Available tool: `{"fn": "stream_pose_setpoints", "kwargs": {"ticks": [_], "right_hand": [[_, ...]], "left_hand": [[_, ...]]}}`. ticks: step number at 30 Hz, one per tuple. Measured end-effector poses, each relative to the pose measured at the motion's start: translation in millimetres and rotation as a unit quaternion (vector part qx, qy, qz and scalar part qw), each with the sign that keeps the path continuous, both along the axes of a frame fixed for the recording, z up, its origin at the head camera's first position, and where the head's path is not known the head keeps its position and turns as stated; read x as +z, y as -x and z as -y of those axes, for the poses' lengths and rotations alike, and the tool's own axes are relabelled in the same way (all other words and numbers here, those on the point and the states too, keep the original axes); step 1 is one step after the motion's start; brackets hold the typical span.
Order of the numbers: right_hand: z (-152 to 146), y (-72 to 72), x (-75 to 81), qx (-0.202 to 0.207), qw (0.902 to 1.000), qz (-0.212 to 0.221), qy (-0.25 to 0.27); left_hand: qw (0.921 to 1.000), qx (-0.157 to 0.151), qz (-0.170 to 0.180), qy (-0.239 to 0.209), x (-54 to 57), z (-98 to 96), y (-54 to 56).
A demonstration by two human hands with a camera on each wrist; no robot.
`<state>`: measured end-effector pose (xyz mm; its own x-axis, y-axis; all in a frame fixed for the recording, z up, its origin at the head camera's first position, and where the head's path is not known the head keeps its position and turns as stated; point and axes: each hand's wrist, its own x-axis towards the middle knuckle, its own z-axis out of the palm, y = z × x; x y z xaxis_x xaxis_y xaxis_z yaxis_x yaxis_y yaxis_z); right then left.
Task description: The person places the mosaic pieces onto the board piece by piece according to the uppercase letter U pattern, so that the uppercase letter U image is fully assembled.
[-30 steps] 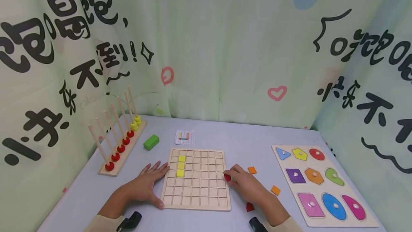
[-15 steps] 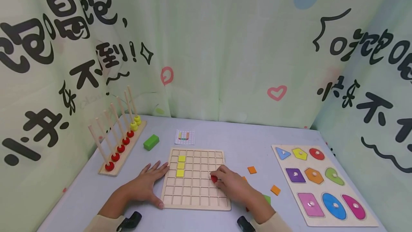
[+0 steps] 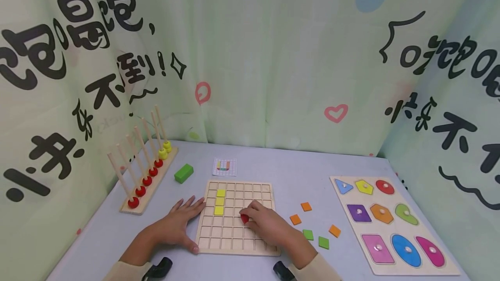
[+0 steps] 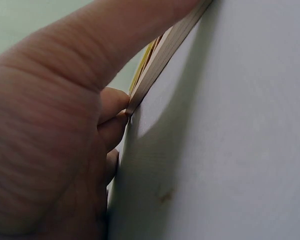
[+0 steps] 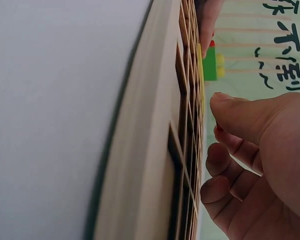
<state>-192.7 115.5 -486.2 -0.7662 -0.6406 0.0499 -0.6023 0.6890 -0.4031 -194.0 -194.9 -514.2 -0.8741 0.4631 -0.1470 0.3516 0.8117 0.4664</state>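
Note:
A wooden grid board (image 3: 228, 243) lies on the table, with three yellow square tiles (image 3: 219, 201) set in one column near its upper left. Fingers spread, my left hand (image 3: 173, 227) rests along the board's left side; in the left wrist view its thumb lies against the board's edge (image 4: 165, 57). My right hand (image 3: 269, 224) is over the middle of the board and pinches a red tile (image 3: 244, 218) between thumb and index finger. Seen from the right wrist, only a sliver of red shows below the thumb (image 5: 240, 115), apart from the grid.
Orange tiles (image 3: 306, 207) and green tiles (image 3: 323, 242) lie loose right of the board. Beyond them is a knobbed shape puzzle (image 3: 351, 220). A pattern card (image 3: 232, 167), a green block (image 3: 183, 173) and a pegged bead rack (image 3: 150, 193) stand behind and to the left.
My right hand has moved left with the red tile, from the board's right edge to over its middle. Green tiles have come into view behind the wrist. The left hand has stayed put.

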Motion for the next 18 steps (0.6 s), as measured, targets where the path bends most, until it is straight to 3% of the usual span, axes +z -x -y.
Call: {"fn": "stream_pose_setpoints", "kwargs": {"ticks": [18], "right_hand": [[37.2,1.5,2.0,0.022,0.9996,0.008,-0.018]], "left_hand": [[1.0000,-0.005,0.001,0.001,-3.4,2.0,2.1]]}}
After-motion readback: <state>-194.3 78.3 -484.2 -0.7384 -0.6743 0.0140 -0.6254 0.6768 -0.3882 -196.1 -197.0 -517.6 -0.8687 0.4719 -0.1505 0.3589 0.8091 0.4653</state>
